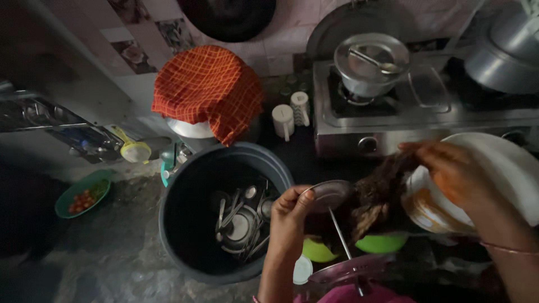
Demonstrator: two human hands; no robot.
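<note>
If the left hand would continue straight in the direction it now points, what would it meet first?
The left hand holds a small steel plate and points right; probably first the dark scrubber against the white plate, though depth is unclear.

I count from my remote seat: two hands, the left hand [289,216] and the right hand [457,177]. One small steel plate [328,195]. One white plate [505,168]. One dark tub [185,224], with steel utensils [241,221] inside, too tangled for me to number. One orange checked cloth [208,90]. Two white cups [292,115]. One gas stove [421,109] carrying one lidded steel pot [370,62]; one larger pot [505,53] at its right. One green bowl [84,193]. One yellow strainer [133,148].
</note>
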